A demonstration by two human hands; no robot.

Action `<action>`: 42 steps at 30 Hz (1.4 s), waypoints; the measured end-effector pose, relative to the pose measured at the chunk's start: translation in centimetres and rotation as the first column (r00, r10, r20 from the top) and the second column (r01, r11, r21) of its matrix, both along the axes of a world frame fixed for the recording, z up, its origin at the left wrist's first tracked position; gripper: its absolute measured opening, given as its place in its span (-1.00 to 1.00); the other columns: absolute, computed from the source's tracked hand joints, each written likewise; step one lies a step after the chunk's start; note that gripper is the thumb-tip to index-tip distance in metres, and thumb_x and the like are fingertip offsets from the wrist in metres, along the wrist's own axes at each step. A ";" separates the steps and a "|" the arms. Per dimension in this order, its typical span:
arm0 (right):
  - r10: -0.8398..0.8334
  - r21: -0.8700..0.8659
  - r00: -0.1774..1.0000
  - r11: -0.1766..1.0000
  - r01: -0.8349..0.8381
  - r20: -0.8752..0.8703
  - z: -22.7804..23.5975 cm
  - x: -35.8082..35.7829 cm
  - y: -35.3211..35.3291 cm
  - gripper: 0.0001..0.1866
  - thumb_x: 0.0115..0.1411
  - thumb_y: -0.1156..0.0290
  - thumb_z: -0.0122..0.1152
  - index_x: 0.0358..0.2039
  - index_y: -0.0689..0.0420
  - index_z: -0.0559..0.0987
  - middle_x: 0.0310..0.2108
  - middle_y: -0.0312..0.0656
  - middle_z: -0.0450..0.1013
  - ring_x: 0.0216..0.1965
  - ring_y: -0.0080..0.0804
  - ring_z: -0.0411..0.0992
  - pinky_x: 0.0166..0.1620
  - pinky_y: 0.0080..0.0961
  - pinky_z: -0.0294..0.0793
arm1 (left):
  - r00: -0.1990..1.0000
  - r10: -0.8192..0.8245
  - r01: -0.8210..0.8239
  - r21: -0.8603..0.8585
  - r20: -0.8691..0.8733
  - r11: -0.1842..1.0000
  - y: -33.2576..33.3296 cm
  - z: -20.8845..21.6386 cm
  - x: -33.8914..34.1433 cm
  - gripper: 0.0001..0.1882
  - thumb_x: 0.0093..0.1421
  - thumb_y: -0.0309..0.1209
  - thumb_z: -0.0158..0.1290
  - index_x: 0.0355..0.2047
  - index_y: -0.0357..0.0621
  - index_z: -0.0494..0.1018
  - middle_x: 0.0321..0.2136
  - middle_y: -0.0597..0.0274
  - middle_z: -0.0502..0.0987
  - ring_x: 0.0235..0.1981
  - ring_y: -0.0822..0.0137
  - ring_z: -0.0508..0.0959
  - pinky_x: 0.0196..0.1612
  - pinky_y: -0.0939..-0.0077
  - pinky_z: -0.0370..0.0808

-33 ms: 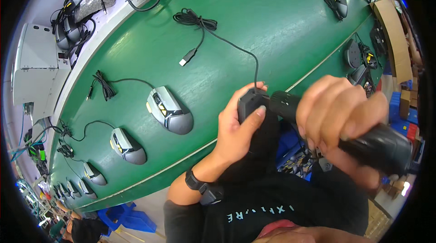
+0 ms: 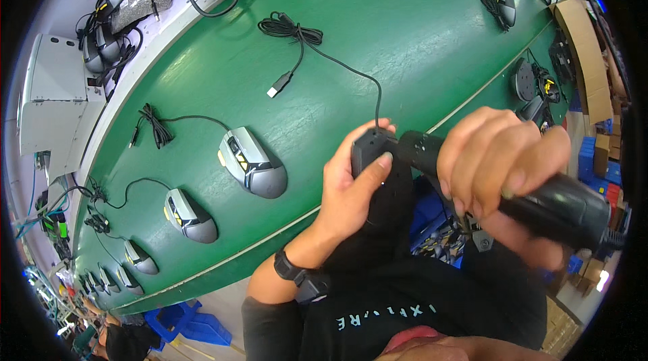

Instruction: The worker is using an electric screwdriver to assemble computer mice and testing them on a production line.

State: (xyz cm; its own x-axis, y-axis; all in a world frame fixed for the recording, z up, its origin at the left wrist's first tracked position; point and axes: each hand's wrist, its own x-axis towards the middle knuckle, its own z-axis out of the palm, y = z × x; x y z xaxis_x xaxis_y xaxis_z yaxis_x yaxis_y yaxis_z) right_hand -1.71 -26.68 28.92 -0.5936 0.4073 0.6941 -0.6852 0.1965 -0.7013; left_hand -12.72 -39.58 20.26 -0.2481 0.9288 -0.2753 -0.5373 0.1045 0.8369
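Note:
My left hand (image 2: pixel 345 192) is wrapped round a dark computer mouse (image 2: pixel 366 149), its thumb across the near side. The mouse is turned so that its dark face shows; much of it is covered by the hand. From its far end a black cable (image 2: pixel 361 74) runs over the green bench to a tied coil and a USB plug (image 2: pixel 278 84). My right hand (image 2: pixel 499 158) grips a thick black electric screwdriver (image 2: pixel 557 212), held nearly level. The tool's front end points left, right beside the mouse; I cannot tell whether its bit touches it.
Grey computer mice (image 2: pixel 253 165) with coiled cables stand in a row along the left of the green bench (image 2: pixel 418 37). Another mouse (image 2: pixel 507 6) lies far right. More mice crowd the shelf at the upper left, near a white metal box (image 2: pixel 57 97). A cardboard box (image 2: pixel 584 57) stands right.
Both hands have shifted very slightly left, the mouse and the screwdriver with them. The mice on the bench have not moved.

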 end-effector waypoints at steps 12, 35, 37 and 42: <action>-0.275 -0.236 0.949 0.943 0.234 -0.156 8.4 13.6 1.7 -0.51 0.10 0.12 0.25 -0.22 0.27 0.33 -0.64 -0.36 0.34 -0.68 -0.58 0.37 -0.49 -0.68 0.43 | 0.199 0.121 -0.264 0.065 -0.972 0.962 5.2 -1.1 -1.5 -0.55 0.26 -0.35 0.08 0.13 -0.21 0.34 -0.01 -0.14 0.47 0.02 -0.08 0.45 0.12 0.14 0.36; -0.142 0.035 0.893 0.989 0.140 0.428 11.8 24.1 3.3 -0.68 0.34 0.49 0.10 0.06 0.08 0.30 -0.60 -0.34 0.46 -0.58 -0.42 0.49 -0.42 -0.47 0.55 | 0.037 0.167 0.629 0.153 -0.985 0.762 13.3 -3.0 17.5 -0.87 0.08 -0.34 0.20 -0.39 -0.04 0.49 -0.41 0.25 0.42 -0.33 0.13 0.43 -0.29 0.24 0.36; -0.113 0.005 0.929 0.993 0.119 0.352 11.0 23.6 3.8 -0.65 0.31 0.42 0.18 0.03 0.11 0.30 -0.63 -0.32 0.47 -0.62 -0.42 0.50 -0.42 -0.43 0.60 | 0.179 0.183 0.609 0.255 -0.967 0.751 13.0 -3.3 16.7 -0.86 0.09 -0.39 0.22 -0.38 -0.10 0.48 -0.38 0.21 0.47 -0.33 0.12 0.46 -0.27 0.24 0.40; 0.165 -0.073 0.982 0.985 -0.158 0.096 8.1 20.2 4.2 -0.33 0.32 -0.10 0.07 0.16 0.22 0.26 -0.43 -0.16 0.35 -0.45 -0.28 0.42 -0.39 -0.29 0.49 | 0.846 -0.197 0.386 0.313 -0.496 0.868 8.5 0.3 12.8 -0.79 0.17 -0.67 0.16 -0.19 -0.26 0.48 -0.31 0.13 0.57 -0.32 0.25 0.62 -0.23 0.45 0.54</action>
